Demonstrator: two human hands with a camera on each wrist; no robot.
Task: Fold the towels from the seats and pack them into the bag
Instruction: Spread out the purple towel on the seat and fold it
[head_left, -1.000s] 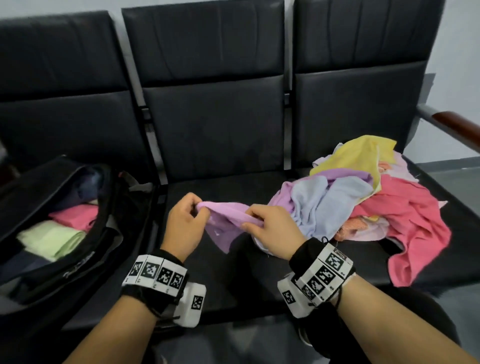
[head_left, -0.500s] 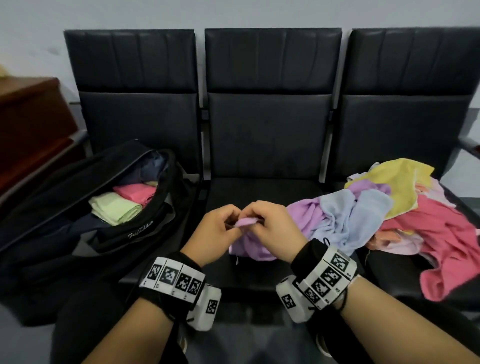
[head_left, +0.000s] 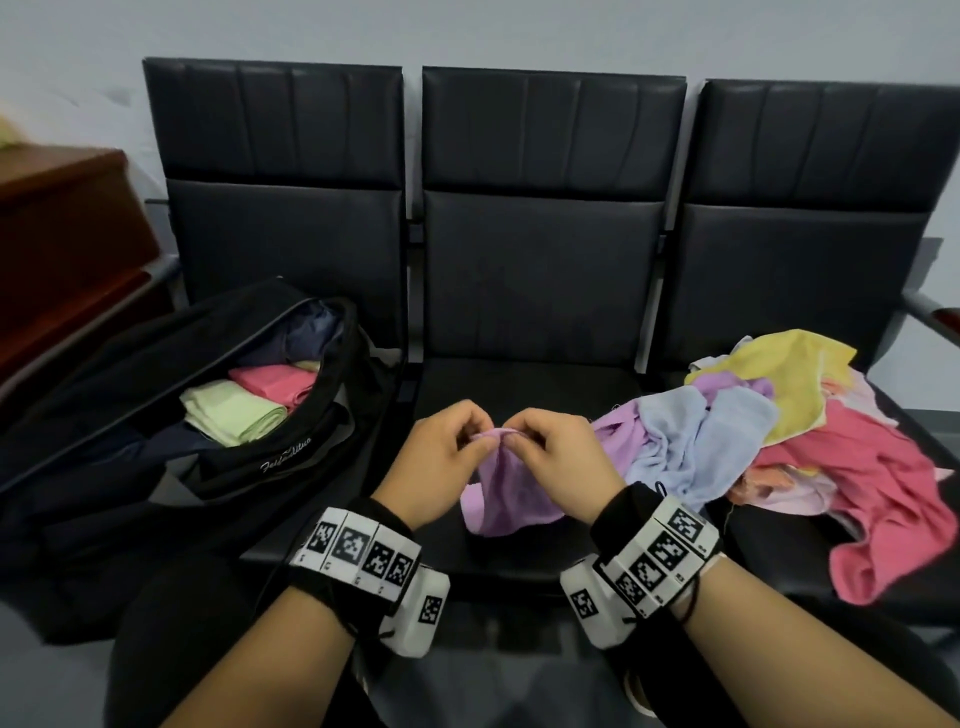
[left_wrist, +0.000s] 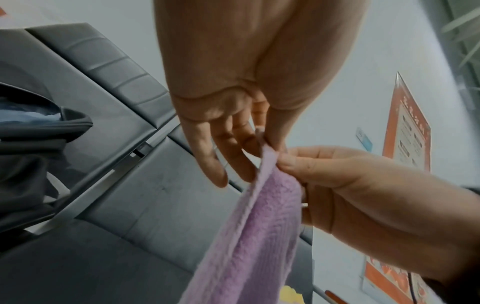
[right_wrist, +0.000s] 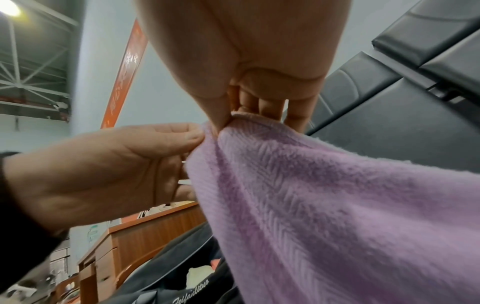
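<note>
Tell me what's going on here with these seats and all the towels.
A person is partway through folding towels and packing them. Both hands, the left hand and the right hand, pinch the top edge of a purple towel close together above the middle seat. The black bag lies open on the left seat with a green towel and a pink one already folded inside. A loose pile of towels waits on the right seat.

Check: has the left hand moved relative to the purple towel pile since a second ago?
Yes. The left hand has closed rightward toward the right hand, both pinching the purple towel over the middle seat.
</note>
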